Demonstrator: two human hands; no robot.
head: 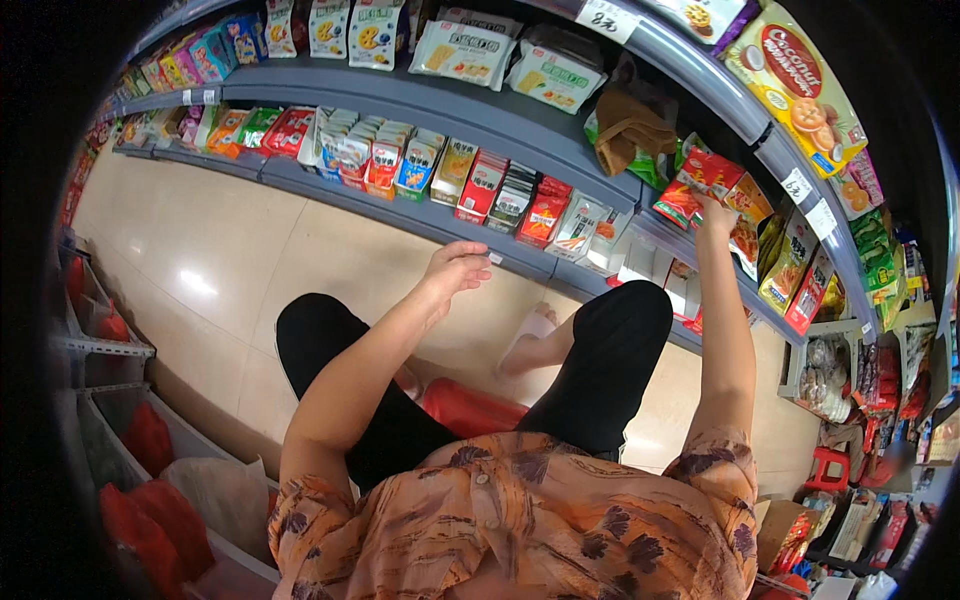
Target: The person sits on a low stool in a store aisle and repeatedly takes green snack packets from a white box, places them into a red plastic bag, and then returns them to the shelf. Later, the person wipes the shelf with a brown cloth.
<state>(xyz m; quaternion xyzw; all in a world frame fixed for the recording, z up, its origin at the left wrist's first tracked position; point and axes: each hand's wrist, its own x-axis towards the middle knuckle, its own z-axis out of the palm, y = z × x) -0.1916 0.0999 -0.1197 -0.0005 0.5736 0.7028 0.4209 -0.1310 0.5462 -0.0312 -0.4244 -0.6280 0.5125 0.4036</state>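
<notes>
My right hand (716, 217) reaches to the shelf at the right and touches a red snack packet (703, 180); its fingertips lie against the packet, and whether they grip it is hard to tell. Other snack packets lean just right of it. A crumpled brown cloth (634, 133) lies on the shelf to the left, over green packets. My left hand (455, 274) hangs above the floor in front of the lower shelf, fingers apart and holding nothing. Nearest to it are small snack boxes, among them a red box of packets (544, 217) and a white box (581, 223).
Biscuit packs (465, 52) stand on the shelf above. A large coconut biscuit bag (802, 90) is at upper right. White bins (112, 405) with red bags stand at left. A red seat (472, 407) is beneath me. A person sits far right near a red stool (827, 469).
</notes>
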